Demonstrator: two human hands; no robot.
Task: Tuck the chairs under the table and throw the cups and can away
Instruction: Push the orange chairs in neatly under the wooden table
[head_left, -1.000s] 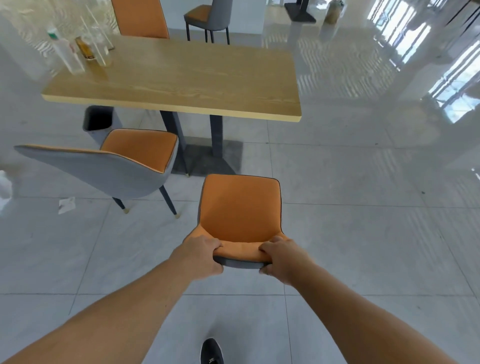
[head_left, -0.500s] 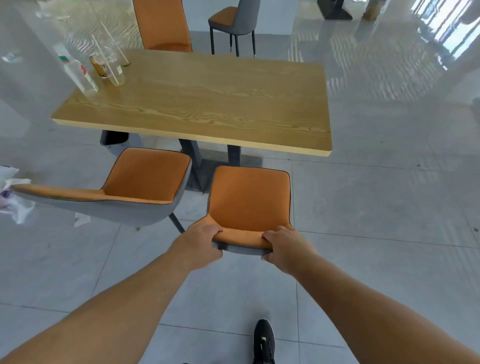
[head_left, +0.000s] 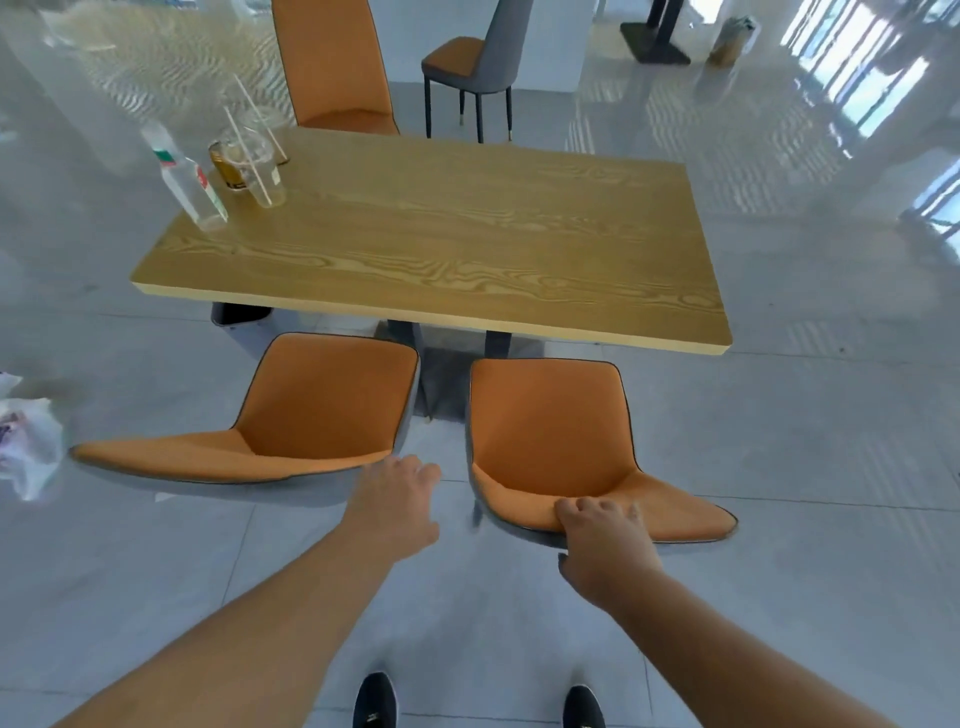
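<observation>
Orange chair (head_left: 550, 431) under right hand (head_left: 602, 540)

Two orange-upholstered, grey-backed chairs stand at the near edge of the light wooden table (head_left: 467, 244), backs toward the camera: the left chair (head_left: 317, 410) and the right chair (head_left: 550, 436). At the table's upper-left corner stand clear plastic cups (head_left: 262, 166) with straws and a gold can (head_left: 226, 166).

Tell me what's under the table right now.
Under the table: its dark pedestal legs and a grey bin, mostly hidden by the tabletop. Neither near chair is tucked in yet.
</observation>
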